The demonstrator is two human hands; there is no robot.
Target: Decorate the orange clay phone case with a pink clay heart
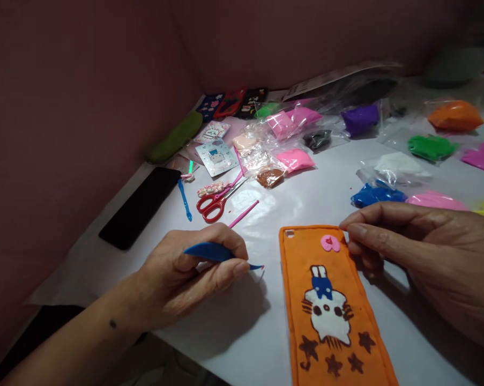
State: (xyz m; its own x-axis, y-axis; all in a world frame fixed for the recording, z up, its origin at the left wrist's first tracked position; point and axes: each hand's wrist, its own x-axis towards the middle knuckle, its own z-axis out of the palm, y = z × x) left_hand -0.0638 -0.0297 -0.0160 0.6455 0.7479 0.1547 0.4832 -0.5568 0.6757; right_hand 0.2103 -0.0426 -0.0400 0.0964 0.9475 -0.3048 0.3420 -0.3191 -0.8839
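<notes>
My left hand (pixel 205 268) pinches a pair of blue tweezers (pixel 209 251) with a fine curved tip. A tiny reddish bit shows at that tip, above the white table (pixel 242 332) and left of an orange clay-covered phone case (pixel 298 321). The case lies flat, with a white cat figure (pixel 330 319) in blue clothes, upside down to me, and several brown stars. Near its far right corner sits a pink heart (pixel 330 243) with a small red piece on it. My right hand (pixel 422 257) holds the case's far right corner between thumb and forefinger.
Red-handled scissors (pixel 211 207), a pink stick tool (pixel 244 213), a blue modelling tool (pixel 184 200) and a black phone (pixel 141 208) lie beyond my left hand. Bagged clay, such as purple (pixel 360 119) and blue (pixel 377 194), spreads across the back. Decorated cases (pixel 229 103) rest by the wall.
</notes>
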